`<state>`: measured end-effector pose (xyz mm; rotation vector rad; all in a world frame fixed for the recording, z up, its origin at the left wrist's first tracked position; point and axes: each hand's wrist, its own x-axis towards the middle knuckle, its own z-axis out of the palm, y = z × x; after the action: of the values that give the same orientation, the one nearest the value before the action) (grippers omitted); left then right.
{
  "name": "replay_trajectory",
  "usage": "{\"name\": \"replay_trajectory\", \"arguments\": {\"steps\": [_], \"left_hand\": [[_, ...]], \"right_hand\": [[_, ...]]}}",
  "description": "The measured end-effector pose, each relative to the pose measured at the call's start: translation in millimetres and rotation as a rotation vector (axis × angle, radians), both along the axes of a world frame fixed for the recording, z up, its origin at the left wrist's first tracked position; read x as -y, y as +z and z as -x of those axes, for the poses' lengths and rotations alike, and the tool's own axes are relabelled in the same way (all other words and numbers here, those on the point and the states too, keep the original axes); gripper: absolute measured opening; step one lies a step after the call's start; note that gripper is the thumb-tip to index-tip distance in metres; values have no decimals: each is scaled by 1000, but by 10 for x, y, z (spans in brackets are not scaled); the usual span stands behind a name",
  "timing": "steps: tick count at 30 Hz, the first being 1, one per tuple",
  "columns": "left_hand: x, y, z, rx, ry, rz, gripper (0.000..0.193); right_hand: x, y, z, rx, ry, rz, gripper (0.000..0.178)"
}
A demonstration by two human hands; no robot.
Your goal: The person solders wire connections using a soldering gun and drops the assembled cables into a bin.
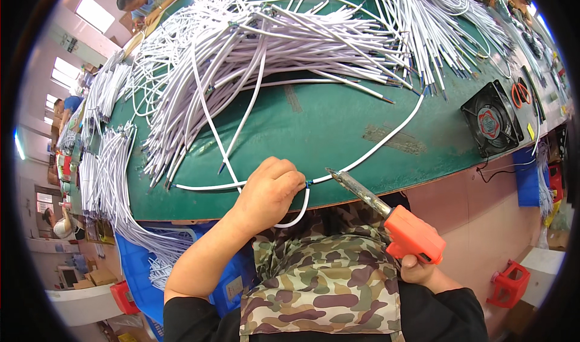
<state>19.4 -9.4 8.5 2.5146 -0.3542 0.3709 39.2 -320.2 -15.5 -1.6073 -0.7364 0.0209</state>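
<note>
- White sheathed cable lay looped at the green tabletop's near edge, left hand pinching it.
- Right hand gripped the orange-handled soldering iron; touching only the exposed wire tip seemed wise.

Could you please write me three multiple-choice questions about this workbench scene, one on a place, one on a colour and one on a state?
1. Where does the black fan sit?
A. on the green table's right part
B. under the table
C. on the person's lap

2. What colour is the grip of the soldering iron?
A. blue
B. orange
C. white

3. What is the left hand doing?
A. lying flat and open
B. pinching a white cable
C. holding scissors

Answers:
1. A: the fan stands on the green table near its right edge.
2. B: the grip in the right hand is orange.
3. B: its fingers close on the white cable near the iron's tip.
</note>
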Motion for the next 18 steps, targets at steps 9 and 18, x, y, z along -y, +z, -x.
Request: {"name": "replay_trajectory", "arguments": {"steps": [9,18], "left_hand": [[29,177,33,-109,45,-106,13],[-858,1435,783,-136,-35,903,18]], "right_hand": [[209,-7,7,4,-34,-47,54],[507,98,-98,-161,-245,-396,86]]}}
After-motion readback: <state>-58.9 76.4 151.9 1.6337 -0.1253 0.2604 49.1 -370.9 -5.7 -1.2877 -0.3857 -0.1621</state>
